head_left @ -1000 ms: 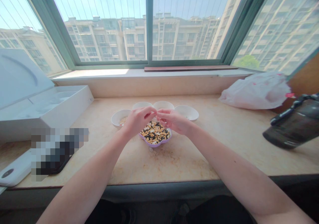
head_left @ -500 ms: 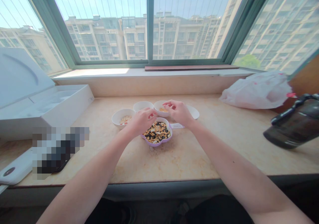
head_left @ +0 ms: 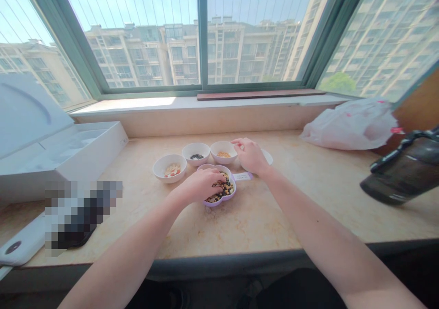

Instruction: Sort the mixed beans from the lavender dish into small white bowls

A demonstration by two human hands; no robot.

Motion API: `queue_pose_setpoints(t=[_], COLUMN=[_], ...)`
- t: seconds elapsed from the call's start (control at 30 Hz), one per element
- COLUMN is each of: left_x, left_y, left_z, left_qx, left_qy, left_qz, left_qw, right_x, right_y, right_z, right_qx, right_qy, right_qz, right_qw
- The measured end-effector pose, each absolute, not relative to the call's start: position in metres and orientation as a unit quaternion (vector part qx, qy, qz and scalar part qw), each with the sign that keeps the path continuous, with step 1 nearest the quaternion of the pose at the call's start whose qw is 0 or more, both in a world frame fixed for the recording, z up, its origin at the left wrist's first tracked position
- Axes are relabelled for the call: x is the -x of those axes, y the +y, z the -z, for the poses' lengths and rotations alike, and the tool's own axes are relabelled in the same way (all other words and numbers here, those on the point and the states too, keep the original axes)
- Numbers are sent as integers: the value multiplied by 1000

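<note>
A lilac flower-shaped bowl (head_left: pixel 229 195) of mixed black, yellow and pale beans sits mid-counter. My left hand (head_left: pixel 200 184) rests in it, fingers curled down into the beans; what they pinch is hidden. Behind it stand several white bowls: one with pale and red beans (head_left: pixel 169 167), one with black beans (head_left: pixel 195 152), one with yellow beans (head_left: pixel 223 151). My right hand (head_left: pixel 249 155) hovers over the rightmost white bowl (head_left: pixel 268 156), fingers bent together, their contents unseen. A small white label (head_left: pixel 242 176) lies beside the lilac bowl.
An open white box (head_left: pixel 65 151) sits at the left, a white device (head_left: pixel 20 244) near the front left edge. A white plastic bag (head_left: pixel 350 125) and a dark tilted jug (head_left: pixel 401 171) are at the right. A raised sill (head_left: pixel 206 102) and window lie behind.
My hands, together above the lilac bowl a second ago, have parted: the left dropped into the mixed beans, the right moved back-right over the rightmost white bowl.
</note>
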State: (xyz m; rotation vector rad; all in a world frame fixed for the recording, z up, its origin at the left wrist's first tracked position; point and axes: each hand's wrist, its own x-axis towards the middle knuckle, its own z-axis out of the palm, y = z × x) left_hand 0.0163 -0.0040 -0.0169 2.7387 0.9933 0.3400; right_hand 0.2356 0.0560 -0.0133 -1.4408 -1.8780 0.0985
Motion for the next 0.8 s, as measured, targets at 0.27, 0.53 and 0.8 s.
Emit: queue_pose_setpoints(t=[0.27, 0.53, 0.8], left_x=[-16, -10, 3], left_y=[-7, -2, 0], left_z=[19, 19, 9], left_qx=[-926, -922, -837], left_qy=[332, 328, 358], left_qz=[-146, -179, -346], left_qw=[104, 102, 228], right_x=[-228, -221, -216], right_y=[42, 35, 27], right_z=[13, 11, -5], right_qx=[563, 550, 511], right_qy=[-739, -752, -787], right_qz=[-55, -87, -115], right_qw=[366, 352, 327])
